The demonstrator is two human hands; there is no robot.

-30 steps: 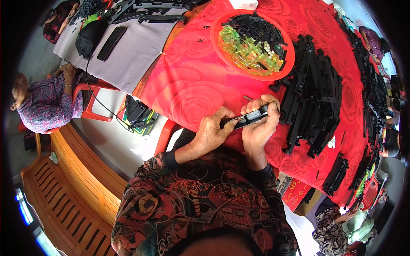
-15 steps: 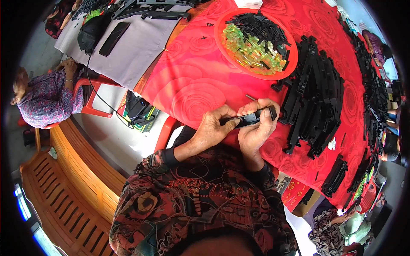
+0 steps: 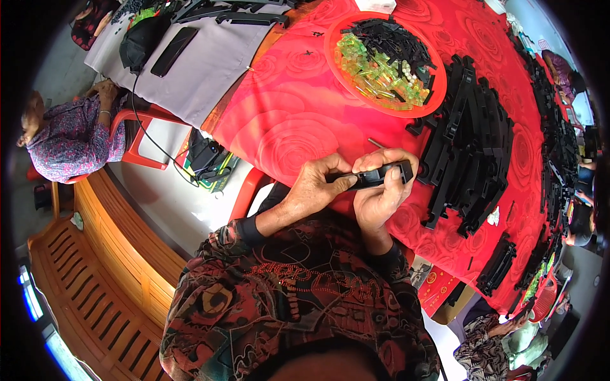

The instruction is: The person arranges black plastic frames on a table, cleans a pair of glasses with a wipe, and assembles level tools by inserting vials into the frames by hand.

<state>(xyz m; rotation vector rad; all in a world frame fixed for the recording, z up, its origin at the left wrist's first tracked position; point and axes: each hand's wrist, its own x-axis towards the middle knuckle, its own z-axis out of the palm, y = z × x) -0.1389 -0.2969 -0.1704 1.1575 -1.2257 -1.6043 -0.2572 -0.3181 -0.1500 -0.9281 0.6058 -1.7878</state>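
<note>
Daylight was bright and even, with strong colour across the red tablecloth (image 3: 298, 120). Soft, short shadows lay under the hands and the stacked black parts (image 3: 470, 146). A pale sheen showed on the cloth's rose pattern and on the floor (image 3: 159, 190) to the left. The fisheye bent straight edges hard toward the rim, where a black vignette closed the frame. Focus was sharp in the middle and softer at the edges.

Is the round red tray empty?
No, the red tray holds a heap of green pieces and black pieces.
</note>
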